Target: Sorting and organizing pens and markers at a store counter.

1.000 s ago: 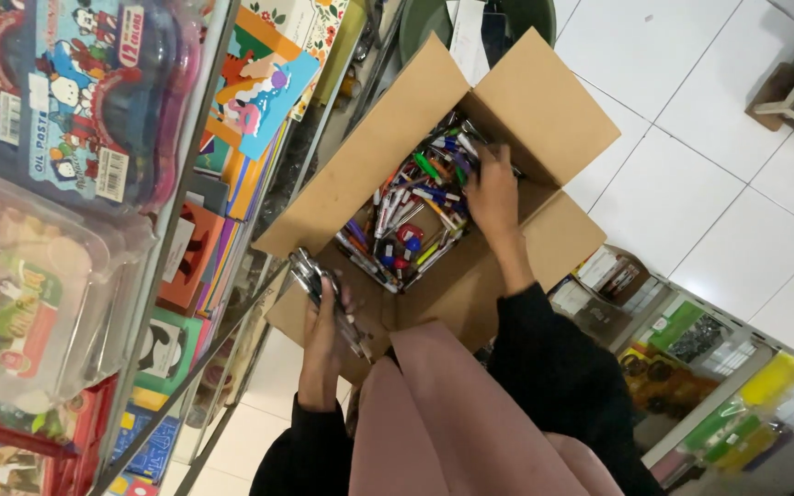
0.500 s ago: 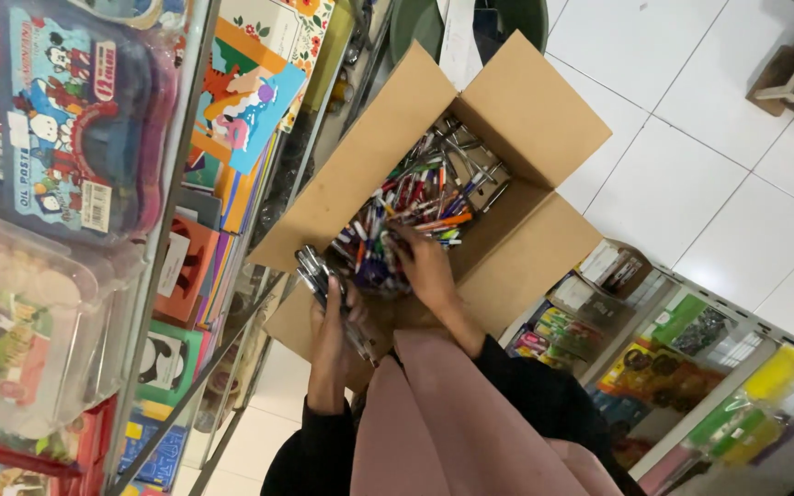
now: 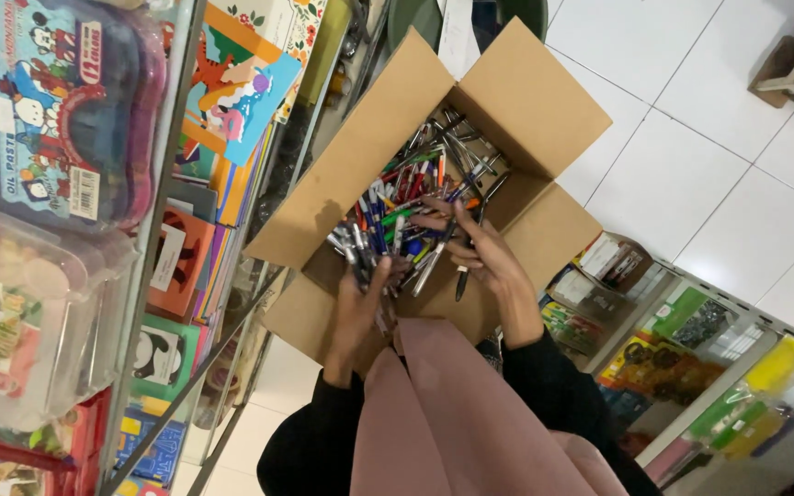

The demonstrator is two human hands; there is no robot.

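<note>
Two bare hands are seen inside an open brown cardboard box [image 3: 544, 119]. The left hand [image 3: 360, 298] is closed round a bunch of grey-barrelled markers [image 3: 353, 250], held at the box's near-left edge, w/ fingers wrapped and thumb up. The right hand [image 3: 480, 253] is spread over the loose heap of mixed-colour pens and markers [image 3: 420, 188] filling the box; a few pens are pinched between its fingers, incl. one dark pen [image 3: 461, 280] hanging down below the palm. Both arms are covered by black sleeves [image 3: 553, 386], and a dusty-pink cloth [image 3: 443, 413] is draped between them. The box's flaps are folded outward. To the left, a glass shelf unit [image 3: 153, 230] is stacked w/ colourful books and plastic stationery cases. To the right, white floor tiles [image 3: 709, 156] and a low display of packaged goods [image 3: 682, 349] are visible.
</note>
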